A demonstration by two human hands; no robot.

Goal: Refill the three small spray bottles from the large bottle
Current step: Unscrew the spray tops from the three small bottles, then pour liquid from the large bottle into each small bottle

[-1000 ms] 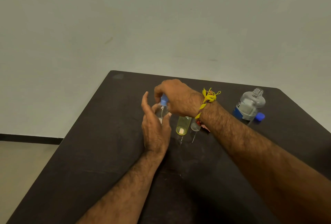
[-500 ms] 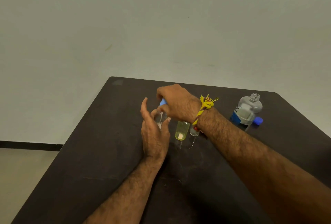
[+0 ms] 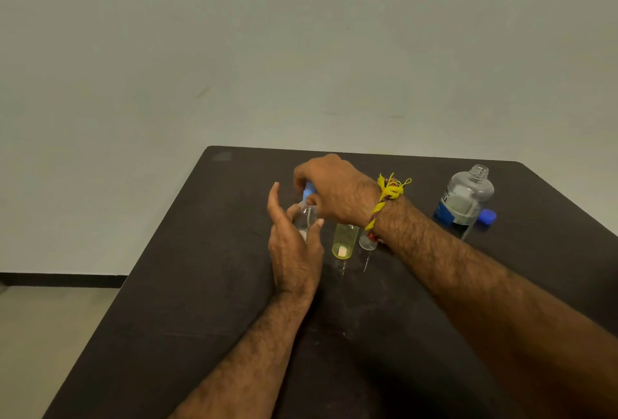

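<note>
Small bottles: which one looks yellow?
The middle small bottle, tinted yellow; the hand-held one on its left and the tiny one on its right are clear.

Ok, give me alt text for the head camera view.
A right hand grips the blue spray top of a clear small bottle steadied by the left hand. Two more small bottles and an uncapped large bottle stand on the dark table.
</note>
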